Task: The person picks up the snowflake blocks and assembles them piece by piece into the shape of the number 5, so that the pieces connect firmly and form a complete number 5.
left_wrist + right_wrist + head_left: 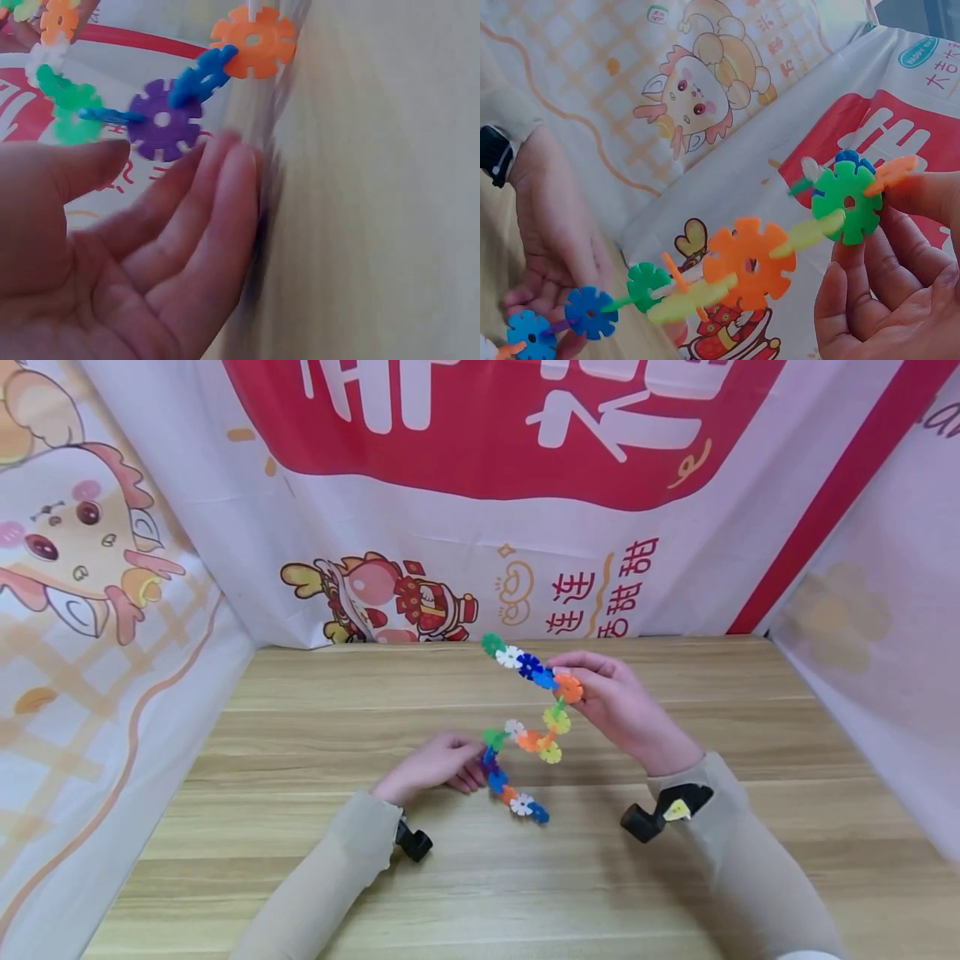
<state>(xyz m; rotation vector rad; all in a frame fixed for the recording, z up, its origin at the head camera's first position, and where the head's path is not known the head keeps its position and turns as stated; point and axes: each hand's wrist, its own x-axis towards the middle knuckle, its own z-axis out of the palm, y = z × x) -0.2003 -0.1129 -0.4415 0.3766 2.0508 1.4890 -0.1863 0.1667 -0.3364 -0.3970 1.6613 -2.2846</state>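
Note:
A chain of notched plastic snowflake discs [529,742] in several colours hangs in a zigzag above the table. My right hand [626,714] pinches it at an orange disc [568,687] between thumb and fingers; a short end with dark blue, white and green discs sticks out to the left. My left hand [438,764] is beside the lower part, low over the table. In the left wrist view its fingers are loosely bent beside a purple disc [164,120], with a gap between thumb and fingers. Whether they touch the disc is hard to tell. A blue disc [539,812] ends the lower part.
The wood-grain table [337,693] runs back to a white printed cloth [435,518] with red patterns. Similar cloths stand along the left and right sides. Black camera mounts [651,818] are strapped to both wrists.

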